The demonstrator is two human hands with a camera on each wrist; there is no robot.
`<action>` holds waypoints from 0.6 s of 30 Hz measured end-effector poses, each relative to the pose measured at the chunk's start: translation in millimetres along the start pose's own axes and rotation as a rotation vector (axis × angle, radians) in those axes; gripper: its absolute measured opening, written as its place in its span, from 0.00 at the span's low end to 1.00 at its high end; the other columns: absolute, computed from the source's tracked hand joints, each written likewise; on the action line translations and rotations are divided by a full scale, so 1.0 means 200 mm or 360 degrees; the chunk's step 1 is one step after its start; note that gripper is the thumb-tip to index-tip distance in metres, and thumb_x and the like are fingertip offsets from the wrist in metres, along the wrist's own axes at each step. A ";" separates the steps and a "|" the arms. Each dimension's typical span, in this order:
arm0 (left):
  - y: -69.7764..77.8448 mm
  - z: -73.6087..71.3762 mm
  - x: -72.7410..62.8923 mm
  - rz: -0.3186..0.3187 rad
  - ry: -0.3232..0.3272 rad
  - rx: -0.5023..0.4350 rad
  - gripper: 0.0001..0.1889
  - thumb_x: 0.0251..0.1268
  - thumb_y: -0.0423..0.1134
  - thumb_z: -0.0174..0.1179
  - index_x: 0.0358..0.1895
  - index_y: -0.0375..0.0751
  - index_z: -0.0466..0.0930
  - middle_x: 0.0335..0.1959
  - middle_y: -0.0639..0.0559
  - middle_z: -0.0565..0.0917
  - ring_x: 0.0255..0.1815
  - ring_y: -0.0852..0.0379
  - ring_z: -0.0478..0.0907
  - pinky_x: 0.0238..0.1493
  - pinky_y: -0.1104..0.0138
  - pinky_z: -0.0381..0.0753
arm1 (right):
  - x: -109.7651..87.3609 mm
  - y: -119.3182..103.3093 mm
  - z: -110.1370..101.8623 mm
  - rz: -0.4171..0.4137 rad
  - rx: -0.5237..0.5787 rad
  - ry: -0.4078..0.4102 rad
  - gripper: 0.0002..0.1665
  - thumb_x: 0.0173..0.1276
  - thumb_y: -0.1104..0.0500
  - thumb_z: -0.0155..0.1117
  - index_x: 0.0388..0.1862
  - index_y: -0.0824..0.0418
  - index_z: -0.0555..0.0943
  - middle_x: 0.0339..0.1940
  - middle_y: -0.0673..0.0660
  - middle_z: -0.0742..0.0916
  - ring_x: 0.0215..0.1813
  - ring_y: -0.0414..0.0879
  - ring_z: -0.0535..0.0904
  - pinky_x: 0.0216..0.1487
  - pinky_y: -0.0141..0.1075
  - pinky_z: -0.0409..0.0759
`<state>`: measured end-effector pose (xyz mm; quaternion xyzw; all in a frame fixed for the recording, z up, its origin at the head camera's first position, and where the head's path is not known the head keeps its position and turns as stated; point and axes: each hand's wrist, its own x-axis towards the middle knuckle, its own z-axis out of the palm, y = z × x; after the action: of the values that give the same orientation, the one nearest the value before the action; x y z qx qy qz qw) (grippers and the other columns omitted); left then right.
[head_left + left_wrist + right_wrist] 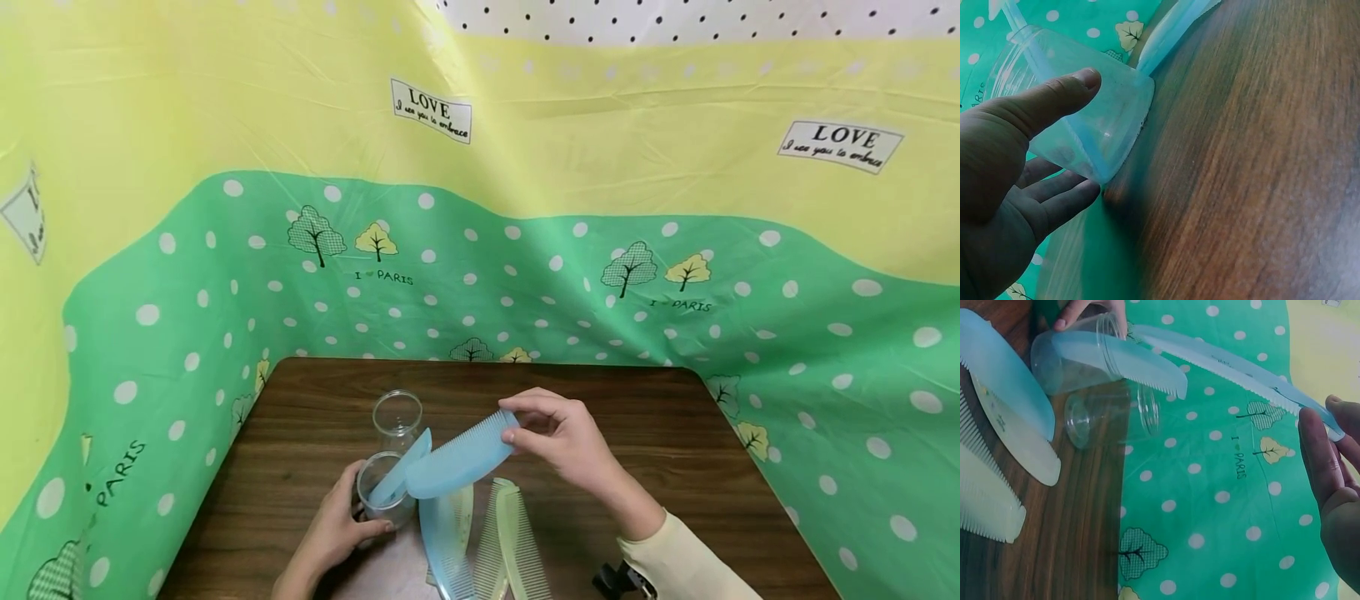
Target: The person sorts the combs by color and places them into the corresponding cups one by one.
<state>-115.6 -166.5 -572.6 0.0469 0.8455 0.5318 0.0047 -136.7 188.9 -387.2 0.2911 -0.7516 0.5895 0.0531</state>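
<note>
My left hand (335,521) holds a clear jar (1116,119) upright on the table, thumb on one side and fingers round the other. A blue comb (408,467) leans inside this jar, its upper end sticking out past the rim. My right hand (562,433) pinches a second blue comb (465,454) by one end between thumb and fingers. That comb slants down to the left in the air, teeth upward in the head view, and its far end overlaps the jar's rim there. In the right wrist view, the printed side (1235,365) of the held comb shows.
Another clear jar (1088,422) stands just behind the held one. Several combs lie on the wooden table (622,517) near its front: a blue comb (442,546) over a cream comb (463,517), and pale green combs (517,542) to their right. A patterned curtain (465,300) surrounds the table.
</note>
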 end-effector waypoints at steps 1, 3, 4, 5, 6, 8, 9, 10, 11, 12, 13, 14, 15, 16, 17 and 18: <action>0.00 0.00 0.00 0.0001 0.0002 0.0003 0.52 0.37 0.37 0.86 0.71 0.46 0.67 0.61 0.44 0.79 0.65 0.45 0.76 0.61 0.58 0.82 | 0.00 0.00 0.01 0.0011 -0.0005 0.0006 0.20 0.62 0.68 0.76 0.54 0.64 0.87 0.51 0.63 0.87 0.41 0.45 0.86 0.36 0.41 0.89; 0.00 0.00 0.00 0.0001 0.0005 0.0009 0.52 0.36 0.37 0.86 0.71 0.46 0.67 0.61 0.44 0.79 0.65 0.45 0.76 0.61 0.57 0.82 | 0.01 0.00 0.02 0.0019 -0.0020 0.0011 0.20 0.62 0.68 0.76 0.54 0.63 0.87 0.51 0.62 0.87 0.41 0.45 0.86 0.38 0.39 0.89; 0.00 0.00 0.00 -0.0003 0.0007 0.0014 0.52 0.36 0.37 0.87 0.71 0.46 0.67 0.61 0.45 0.79 0.65 0.45 0.76 0.61 0.58 0.82 | 0.01 0.00 0.03 0.0025 -0.0024 0.0013 0.20 0.61 0.67 0.77 0.54 0.63 0.87 0.51 0.61 0.87 0.41 0.45 0.86 0.39 0.39 0.89; 0.00 0.00 0.00 -0.0001 0.0007 0.0017 0.52 0.36 0.37 0.86 0.71 0.46 0.67 0.61 0.45 0.80 0.65 0.45 0.76 0.61 0.58 0.82 | 0.01 0.00 0.03 0.0025 -0.0027 0.0010 0.20 0.62 0.67 0.76 0.54 0.63 0.87 0.51 0.62 0.87 0.41 0.46 0.87 0.39 0.38 0.89; 0.00 0.00 0.00 -0.0001 0.0008 0.0019 0.52 0.36 0.37 0.86 0.71 0.46 0.67 0.61 0.45 0.80 0.65 0.45 0.76 0.61 0.58 0.82 | 0.02 0.01 0.04 0.0031 -0.0029 0.0009 0.20 0.62 0.67 0.76 0.54 0.63 0.87 0.51 0.62 0.87 0.41 0.46 0.87 0.39 0.38 0.89; 0.00 0.01 -0.01 0.0000 0.0006 0.0027 0.52 0.36 0.36 0.86 0.71 0.46 0.67 0.61 0.45 0.80 0.64 0.45 0.76 0.61 0.58 0.82 | 0.02 0.01 0.05 0.0043 -0.0021 0.0007 0.20 0.62 0.67 0.76 0.54 0.63 0.87 0.51 0.62 0.87 0.41 0.46 0.87 0.39 0.38 0.89; 0.00 0.01 -0.01 0.0006 0.0006 0.0029 0.52 0.36 0.36 0.86 0.71 0.46 0.67 0.61 0.45 0.80 0.64 0.44 0.76 0.61 0.58 0.82 | 0.02 0.01 0.06 0.0046 -0.0014 0.0005 0.20 0.62 0.67 0.76 0.54 0.64 0.87 0.51 0.62 0.87 0.41 0.46 0.87 0.39 0.39 0.89; -0.01 0.01 -0.01 0.0011 0.0005 0.0031 0.52 0.37 0.36 0.86 0.71 0.45 0.67 0.61 0.44 0.80 0.64 0.44 0.76 0.61 0.58 0.83 | 0.02 0.01 0.07 0.0052 -0.0010 0.0006 0.20 0.62 0.67 0.77 0.54 0.64 0.87 0.50 0.62 0.87 0.41 0.46 0.87 0.39 0.39 0.89; -0.01 0.01 -0.01 0.0013 0.0002 0.0031 0.52 0.37 0.36 0.86 0.71 0.45 0.67 0.61 0.44 0.80 0.64 0.44 0.76 0.60 0.57 0.83 | 0.03 0.01 0.08 0.0059 0.0000 0.0004 0.20 0.62 0.67 0.77 0.54 0.63 0.87 0.50 0.62 0.87 0.41 0.46 0.87 0.39 0.39 0.89; -0.01 0.01 -0.01 0.0013 0.0001 0.0030 0.51 0.37 0.36 0.86 0.71 0.45 0.67 0.61 0.44 0.80 0.64 0.43 0.76 0.60 0.57 0.83 | 0.03 0.01 0.09 0.0067 0.0001 0.0004 0.20 0.61 0.66 0.77 0.54 0.63 0.87 0.50 0.61 0.87 0.41 0.46 0.87 0.40 0.38 0.89; -0.01 0.01 -0.01 0.0009 0.0000 0.0026 0.51 0.37 0.36 0.86 0.71 0.45 0.67 0.61 0.44 0.80 0.65 0.44 0.76 0.60 0.57 0.83 | 0.03 0.01 0.10 0.0066 0.0004 0.0003 0.20 0.61 0.66 0.77 0.53 0.63 0.87 0.50 0.61 0.88 0.41 0.46 0.87 0.40 0.38 0.89; 0.00 0.01 -0.01 0.0005 -0.0001 0.0019 0.51 0.37 0.36 0.86 0.71 0.45 0.67 0.61 0.44 0.80 0.65 0.44 0.76 0.60 0.56 0.83 | 0.04 0.01 0.11 0.0067 0.0002 0.0001 0.20 0.61 0.66 0.77 0.53 0.63 0.87 0.50 0.61 0.88 0.41 0.46 0.87 0.41 0.37 0.88; 0.00 0.01 -0.01 0.0002 0.0000 0.0018 0.52 0.37 0.36 0.86 0.71 0.46 0.67 0.61 0.45 0.80 0.64 0.44 0.76 0.61 0.56 0.82 | 0.04 0.01 0.12 0.0064 -0.0007 -0.0001 0.20 0.61 0.65 0.78 0.53 0.62 0.87 0.50 0.60 0.88 0.41 0.46 0.87 0.42 0.37 0.88; 0.00 0.01 -0.01 -0.0004 -0.0001 0.0017 0.51 0.37 0.36 0.86 0.71 0.46 0.67 0.61 0.46 0.80 0.64 0.45 0.76 0.61 0.57 0.82 | 0.05 0.01 0.13 0.0060 -0.0016 -0.0001 0.20 0.61 0.65 0.78 0.53 0.62 0.87 0.50 0.60 0.88 0.41 0.46 0.87 0.44 0.36 0.88; 0.00 0.00 -0.01 -0.0009 0.0001 0.0017 0.51 0.37 0.36 0.86 0.71 0.47 0.67 0.61 0.46 0.80 0.64 0.46 0.76 0.61 0.57 0.82 | 0.05 0.01 0.14 0.0057 -0.0023 -0.0004 0.20 0.61 0.64 0.78 0.53 0.62 0.87 0.50 0.59 0.88 0.41 0.45 0.87 0.44 0.36 0.87; 0.00 0.00 -0.01 -0.0009 0.0004 0.0020 0.51 0.36 0.36 0.86 0.71 0.47 0.68 0.61 0.47 0.80 0.64 0.46 0.76 0.61 0.58 0.82 | 0.06 0.01 0.14 0.0053 -0.0030 -0.0004 0.20 0.61 0.64 0.78 0.53 0.62 0.88 0.50 0.59 0.88 0.40 0.45 0.87 0.45 0.35 0.87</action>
<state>-113.2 -166.0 -573.6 0.0440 0.8490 0.5266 0.0050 -139.0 158.2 -391.9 0.2788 -0.7619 0.5829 0.0451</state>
